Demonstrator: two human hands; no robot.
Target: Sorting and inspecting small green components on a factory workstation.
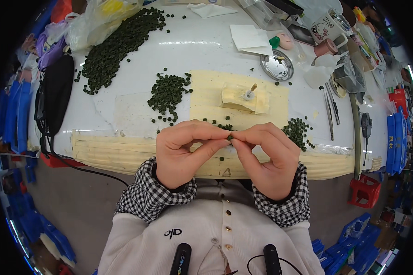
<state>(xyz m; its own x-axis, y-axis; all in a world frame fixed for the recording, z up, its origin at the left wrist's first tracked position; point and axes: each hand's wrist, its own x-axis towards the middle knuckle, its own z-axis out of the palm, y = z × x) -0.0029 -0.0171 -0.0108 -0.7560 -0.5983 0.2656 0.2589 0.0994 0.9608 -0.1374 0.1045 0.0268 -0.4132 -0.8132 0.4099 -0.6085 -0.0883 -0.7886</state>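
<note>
My left hand [181, 153] and my right hand [273, 158] meet at their fingertips over the front of the table. Between the pinched thumbs and forefingers sits a small dark green part [230, 136], mostly hidden by the fingers. Just behind the fingertips a few similar green parts [225, 126] lie on a yellow taped sheet [206, 85]. Beyond them stands a yellow taped block [243, 98] with a thin upright pin [252, 88]. One loose green part [221, 159] rests on the padded front edge, below the hands.
Small green parts form a large heap [114, 50] at the far left, a middle pile [167, 96] and a right pile [298, 132]. Tweezers [328, 114] lie at right, near a round metal dish [276, 66]. A black bag [59, 96] hangs at the left edge.
</note>
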